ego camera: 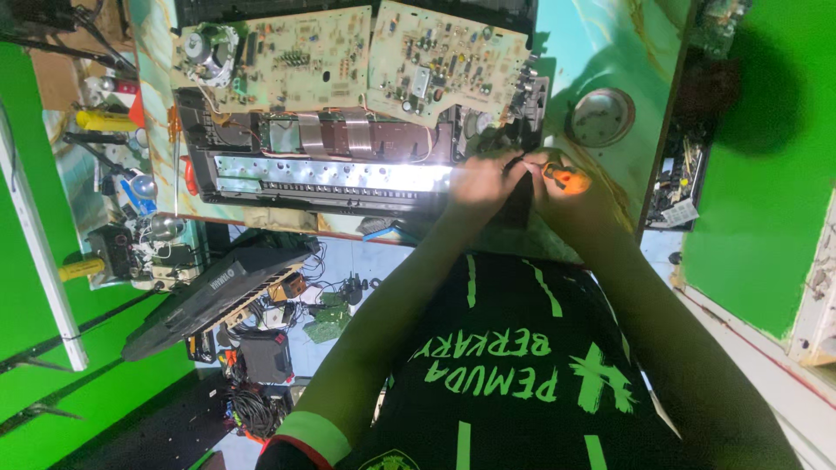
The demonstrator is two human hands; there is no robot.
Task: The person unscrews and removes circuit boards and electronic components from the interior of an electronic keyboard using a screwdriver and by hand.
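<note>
Green-painted walls (766,174) enclose the work area on both sides of the view. Between them lies the desk (601,43), topped with a turquoise, marble-patterned surface.

The largest item on the desk is an opened electronic keyboard chassis (331,170), black, lying lengthwise across the surface. A bright lit strip runs along its inner length. Two beige circuit boards (348,57) are folded out above the chassis, side by side, and populated with small components. Flat ribbon cables (335,130) bridge the boards and the chassis interior. A round grey dish (601,116) sits on the desk to the right of the chassis, apart from it.

Below the desk edge, a second black keyboard casing (209,300) leans at an angle over loose cables and parts on the floor. A cluttered shelf of tools and bottles stands at the left.

The person's torso, in a black shirt with green markings, fills the lower centre of the view. Both forearms extend to the right end of the chassis.

The left hand (479,178) is closed, fingers pinched on a dark part at the right end of the chassis. The right hand (570,191) is clamped around an orange-handled screwdriver (564,179), with only the handle showing between the fingers. The two hands sit close together, almost touching. The tip of the screwdriver is hidden by the hands.
</note>
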